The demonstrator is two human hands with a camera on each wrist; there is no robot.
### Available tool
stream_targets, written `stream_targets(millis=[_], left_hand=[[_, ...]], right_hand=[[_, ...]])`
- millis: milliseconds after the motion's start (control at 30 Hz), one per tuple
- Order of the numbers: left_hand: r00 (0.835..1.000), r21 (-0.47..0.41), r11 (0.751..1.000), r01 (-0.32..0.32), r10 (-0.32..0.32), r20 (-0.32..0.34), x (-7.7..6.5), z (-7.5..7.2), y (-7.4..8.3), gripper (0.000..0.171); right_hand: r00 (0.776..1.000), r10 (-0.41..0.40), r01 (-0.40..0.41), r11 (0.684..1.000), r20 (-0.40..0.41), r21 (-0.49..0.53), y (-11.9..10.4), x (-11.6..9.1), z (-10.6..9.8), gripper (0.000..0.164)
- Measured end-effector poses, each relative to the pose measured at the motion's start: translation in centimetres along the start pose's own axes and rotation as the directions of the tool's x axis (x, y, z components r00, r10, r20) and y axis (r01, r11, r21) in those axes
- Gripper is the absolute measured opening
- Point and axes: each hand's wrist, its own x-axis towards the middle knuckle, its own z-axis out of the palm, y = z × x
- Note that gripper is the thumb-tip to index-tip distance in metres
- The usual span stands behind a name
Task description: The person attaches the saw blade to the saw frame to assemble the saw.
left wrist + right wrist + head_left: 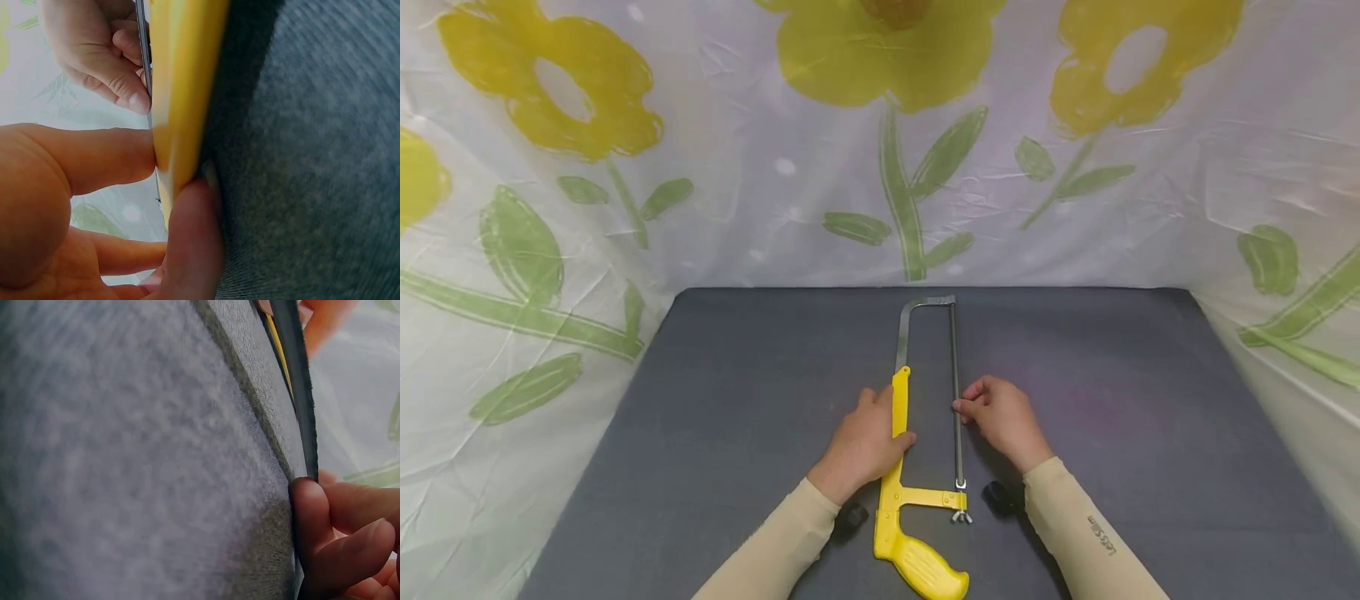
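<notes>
A yellow-framed hacksaw (901, 408) lies on the dark table, its handle toward me and its metal bow at the far end. My left hand (867, 442) grips the yellow frame, thumb on one side and fingers on the other; the left wrist view shows the frame (187, 75) between them. On the right, my right hand (1006, 417) pinches the thin hacksaw blade (957, 358) near its middle. The blade (300, 394) runs up from the fingertips in the right wrist view. At the near end of the blade sits a wing nut (962, 517).
A dark grey cloth (737, 375) covers the table. Behind it and at both sides hangs a pale sheet (737, 225) printed with yellow flowers and green leaves. Black wrist devices (1000, 498) show under the sleeves.
</notes>
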Motion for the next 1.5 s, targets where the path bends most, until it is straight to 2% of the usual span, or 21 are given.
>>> stream_targets(millis=[433,633,933,1067,1233,1367,1500], left_hand=[[1.0,-0.008,1.0,0.011,-0.011,-0.01,-0.2,0.0,0.1,0.084],[1.0,0.04,0.999,0.022,-0.021,-0.011,-0.5,0.0,0.2,0.083],[1.0,0.021,1.0,0.021,-0.021,0.007,-0.5,-0.1,0.2,0.081],[1.0,0.017,1.0,0.01,-0.01,0.01,-0.5,-0.1,0.1,0.081],[1.0,-0.002,1.0,-0.003,0.003,-0.008,-0.4,-0.2,0.1,0.079],[1.0,-0.001,1.0,-0.007,0.007,-0.016,-0.4,-0.1,0.0,0.078],[1.0,0.003,1.0,-0.016,0.017,-0.019,-0.5,0.0,0.0,0.077]], right_hand=[[1.0,0.009,-0.008,1.0,0.008,-0.02,-0.2,-0.3,0.0,0.021],[0.999,-0.008,0.01,0.999,0.044,-0.033,-0.1,-0.3,-0.1,0.022],[0.996,-0.009,0.013,0.999,0.091,-0.046,0.0,-0.8,-0.5,0.026],[0.994,-0.041,0.051,0.993,0.099,-0.103,-0.3,-2.4,-0.9,0.026],[0.991,-0.055,0.078,0.978,0.122,-0.192,-0.9,-6.0,-1.5,0.027],[0.987,-0.022,0.056,0.975,0.159,-0.214,-1.2,-8.7,-1.6,0.031],[0.979,-0.022,0.065,0.976,0.202,-0.207,-1.1,-10.4,-1.3,0.034]])
